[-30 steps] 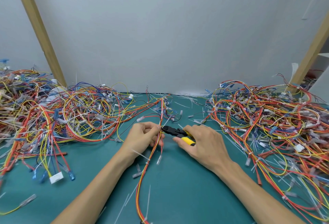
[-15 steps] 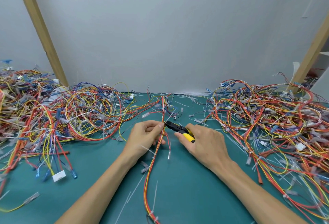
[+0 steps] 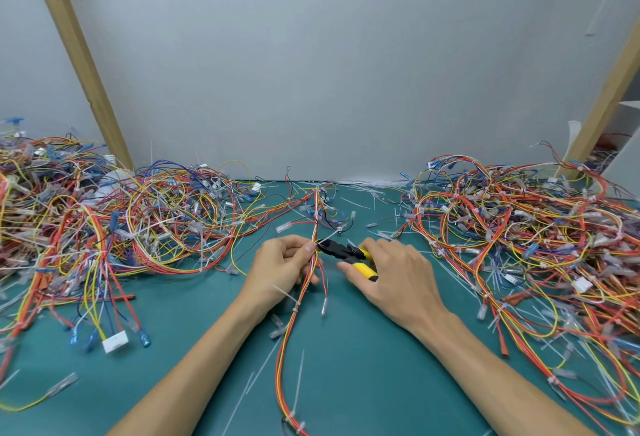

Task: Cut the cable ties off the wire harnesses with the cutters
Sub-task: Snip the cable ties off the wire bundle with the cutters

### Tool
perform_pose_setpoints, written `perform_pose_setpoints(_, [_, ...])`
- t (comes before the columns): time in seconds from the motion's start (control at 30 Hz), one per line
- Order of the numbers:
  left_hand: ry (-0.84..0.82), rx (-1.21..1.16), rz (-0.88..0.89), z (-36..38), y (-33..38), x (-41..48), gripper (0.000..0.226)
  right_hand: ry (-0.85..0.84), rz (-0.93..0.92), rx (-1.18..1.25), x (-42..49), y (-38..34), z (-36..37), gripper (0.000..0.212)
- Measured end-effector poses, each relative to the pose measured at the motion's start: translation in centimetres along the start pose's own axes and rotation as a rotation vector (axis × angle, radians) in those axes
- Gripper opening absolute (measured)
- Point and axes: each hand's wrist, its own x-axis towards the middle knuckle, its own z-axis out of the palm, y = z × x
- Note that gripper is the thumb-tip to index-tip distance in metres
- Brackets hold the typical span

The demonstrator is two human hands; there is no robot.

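A red, orange and yellow wire harness (image 3: 289, 335) runs down the middle of the green table (image 3: 363, 376) toward me. My left hand (image 3: 282, 267) pinches it between thumb and fingers near its upper part. My right hand (image 3: 398, 280) grips the yellow-handled cutters (image 3: 348, 252). Their black jaws point left and touch a white cable tie (image 3: 329, 235) on the harness beside my left fingertips. Another white cable tie (image 3: 289, 297) sits on the harness below my left hand.
A big tangle of harnesses (image 3: 104, 228) covers the left of the table, another tangle (image 3: 536, 235) the right. Cut white tie ends (image 3: 298, 380) lie scattered on the green surface. Two wooden posts (image 3: 79, 65) lean against the grey wall behind.
Both hands have shifted slightly up the harness. The cutter jaws have moved from beside my left thumb up to the cable tie just above it.
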Motion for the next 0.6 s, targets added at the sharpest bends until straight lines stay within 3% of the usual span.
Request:
perform_pose_setpoints(0.17, [0.002, 0.009, 0.000, -0.02, -0.09, -0.01, 0.016, -0.023, 0.011, 0.004, 0.01, 0.01, 0.02, 0.053])
perform_pose_setpoints(0.53, [-0.035, 0.025, 0.009, -0.24, -0.46, 0.17, 0.020, 0.006, -0.029, 0.008, -0.04, 0.15, 0.06, 0.043])
perform_pose_setpoints(0.6, [-0.035, 0.020, 0.016, -0.23, -0.50, 0.18, 0.020, 0.014, -0.041, 0.000, -0.02, 0.13, 0.05, 0.048])
